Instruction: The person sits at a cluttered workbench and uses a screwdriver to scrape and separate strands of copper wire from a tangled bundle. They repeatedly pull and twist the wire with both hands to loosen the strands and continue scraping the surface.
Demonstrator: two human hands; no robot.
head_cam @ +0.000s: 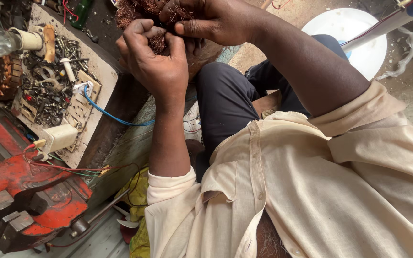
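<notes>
Above the dark-trousered knee (225, 95), the left hand (156, 59) and right hand (211, 19) were both pinching a tangle of copper wire (157, 44), fingers curled tight; beside it, a red vise (29, 191).

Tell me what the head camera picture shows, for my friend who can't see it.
Both hands, left hand and right hand, pinch a tangle of copper wire. The person wears a cream shirt. A red vise sits at the left.
</notes>
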